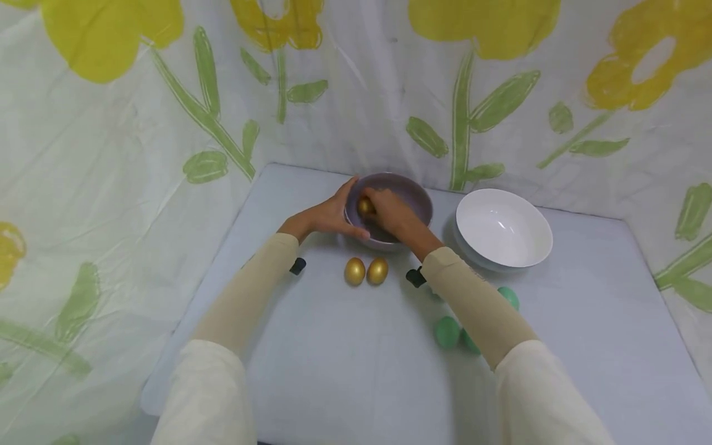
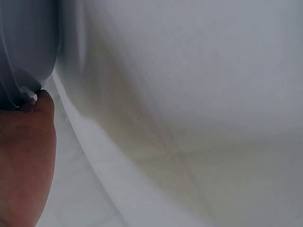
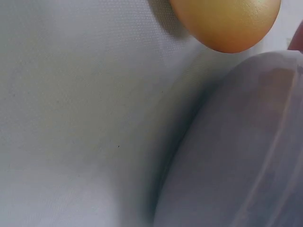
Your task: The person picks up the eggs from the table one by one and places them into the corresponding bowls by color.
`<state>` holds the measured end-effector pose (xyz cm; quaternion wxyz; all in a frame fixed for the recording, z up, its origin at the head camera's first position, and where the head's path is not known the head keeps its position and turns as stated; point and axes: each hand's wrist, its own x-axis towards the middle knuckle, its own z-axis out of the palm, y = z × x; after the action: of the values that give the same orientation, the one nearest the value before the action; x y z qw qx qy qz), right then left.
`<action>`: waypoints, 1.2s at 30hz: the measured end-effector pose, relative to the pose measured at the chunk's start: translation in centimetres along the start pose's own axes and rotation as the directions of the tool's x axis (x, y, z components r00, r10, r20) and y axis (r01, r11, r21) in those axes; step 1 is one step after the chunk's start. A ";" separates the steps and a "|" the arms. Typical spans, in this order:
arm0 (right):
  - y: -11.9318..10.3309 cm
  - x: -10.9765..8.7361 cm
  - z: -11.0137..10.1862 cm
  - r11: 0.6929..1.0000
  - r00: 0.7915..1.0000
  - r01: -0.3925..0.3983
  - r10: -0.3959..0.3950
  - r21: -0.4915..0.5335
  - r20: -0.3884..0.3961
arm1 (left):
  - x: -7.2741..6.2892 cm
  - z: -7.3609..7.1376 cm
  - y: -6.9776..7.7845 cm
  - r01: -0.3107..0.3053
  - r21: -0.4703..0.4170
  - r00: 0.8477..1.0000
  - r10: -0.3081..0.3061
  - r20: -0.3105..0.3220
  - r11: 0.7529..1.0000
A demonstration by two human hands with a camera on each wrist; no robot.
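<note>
A purple-grey bowl (image 1: 414, 201) stands near the table's back edge in the head view. My left hand (image 1: 330, 213) holds its left side, the thumb along the near side and fingers toward the far rim. Inside the bowl, my right hand (image 1: 392, 213) grips a golden egg (image 1: 364, 206); its fingertips are partly hidden. Two more golden eggs, a left one (image 1: 355, 271) and a right one (image 1: 377, 271), lie side by side just in front. The left wrist view shows the bowl's outer wall (image 2: 28, 42); in the right wrist view a golden egg (image 3: 227, 21) lies beside the bowl.
A white bowl (image 1: 500, 225) stands to the right. Several green eggs (image 1: 447, 332) lie on the table (image 1: 334, 364) near my right forearm, which partly covers some of them. A white curtain (image 1: 361, 93) with yellow flowers hangs behind the table and along its sides.
</note>
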<state>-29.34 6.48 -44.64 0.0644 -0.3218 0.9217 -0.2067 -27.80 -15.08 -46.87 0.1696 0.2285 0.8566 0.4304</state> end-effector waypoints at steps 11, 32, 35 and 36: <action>0.0 -0.3 -0.1 0.998 0.999 -0.033 0.033 -0.054 -0.006 | 0.1 0.2 0.3 -0.012 -0.009 1.000 0.012 0.002 1.000; -6.7 -7.8 -6.7 0.986 0.950 0.063 -0.012 0.153 -0.313 | -0.1 0.2 0.1 0.007 -0.008 1.000 -0.007 0.006 1.000; -7.7 -9.7 -6.8 0.979 0.933 0.098 -0.028 0.178 -0.358 | -0.1 0.1 0.2 0.010 -0.016 1.000 -0.010 0.007 1.000; -8.1 -10.5 -6.8 0.977 0.931 0.096 -0.020 0.191 -0.364 | 0.0 0.1 0.2 0.010 -0.018 1.000 -0.010 0.003 1.000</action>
<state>-18.28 9.56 -35.22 -0.0787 -0.2974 0.8815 -0.3582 -27.68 -14.95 -46.73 0.1752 0.2233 0.8536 0.4369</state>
